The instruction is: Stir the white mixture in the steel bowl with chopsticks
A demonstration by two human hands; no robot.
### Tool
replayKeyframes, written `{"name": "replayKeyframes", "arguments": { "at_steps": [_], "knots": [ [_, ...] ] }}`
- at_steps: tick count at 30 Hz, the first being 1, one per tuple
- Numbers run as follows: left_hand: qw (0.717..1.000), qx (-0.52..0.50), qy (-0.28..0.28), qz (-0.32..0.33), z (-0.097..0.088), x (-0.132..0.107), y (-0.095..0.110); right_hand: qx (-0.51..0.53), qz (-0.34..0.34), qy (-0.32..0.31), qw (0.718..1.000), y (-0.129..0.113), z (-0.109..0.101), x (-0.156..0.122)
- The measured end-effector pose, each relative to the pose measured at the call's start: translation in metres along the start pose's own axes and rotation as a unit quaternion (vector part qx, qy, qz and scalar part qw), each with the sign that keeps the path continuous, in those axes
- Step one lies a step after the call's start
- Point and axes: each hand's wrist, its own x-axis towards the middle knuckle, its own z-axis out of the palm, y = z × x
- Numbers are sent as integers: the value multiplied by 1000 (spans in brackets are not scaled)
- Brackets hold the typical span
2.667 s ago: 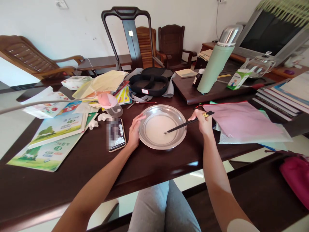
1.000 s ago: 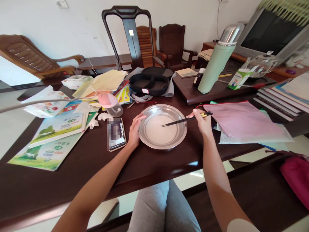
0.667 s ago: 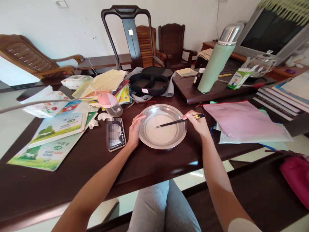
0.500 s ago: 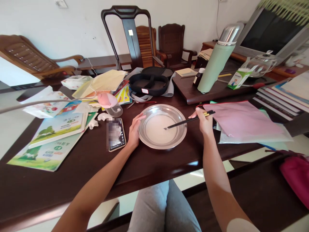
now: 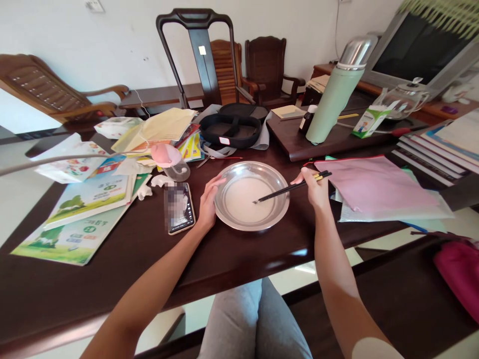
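Note:
A shallow round metal basin (image 5: pixel 251 224) sits on the dark wooden table, with whitish, milky-looking liquid (image 5: pixel 241 199) in its bottom. My left hand (image 5: pixel 210 203) grips the basin's left side, fingers along the rim. In my right hand (image 5: pixel 315 188), to the right of the basin, is a pair of black chopsticks (image 5: pixel 286 189) with gold-coloured bands near the top. Their tips slant down into the liquid near the middle. My right fingers are closed around the chopsticks' upper part.
A phone (image 5: pixel 179 208) lies left of my left hand, near crumpled tissue and a pink-topped bottle (image 5: pixel 167 155). Behind the basin is an open black case (image 5: pixel 230 130). A green thermos (image 5: pixel 337 99) stands at the back right, above a pink zip folder (image 5: pixel 381 184). Booklets (image 5: pixel 75 219) cover the left side.
The chopstick tips have shifted slightly left and nearer to me in the liquid, and my right hand has moved a little left with them. My left hand and the basin stay put.

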Motion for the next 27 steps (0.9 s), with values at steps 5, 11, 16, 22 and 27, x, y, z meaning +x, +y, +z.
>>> {"name": "replayKeyframes", "arguments": {
  "at_steps": [5, 11, 16, 22, 27],
  "knots": [
    [1000, 1, -6, -4, -1, 0, 0, 1, -6, -123, 992, -4, 7, -4],
    [1000, -13, -2, -9, 0, 1, 1, -10, -11, 4, 1000, 1, 0, 0],
    [1000, -22, 1, -9, 0, 1, 0, 14, 12, -87, 996, -2, 3, -3],
    [1000, -27, 3, -10, 0, 1, -1, -18, -17, -62, 998, 0, 4, -1],
    [1000, -18, 1, -11, 0, 1, 1, 5, 4, -12, 1000, 4, 0, -1]
  ]
}}
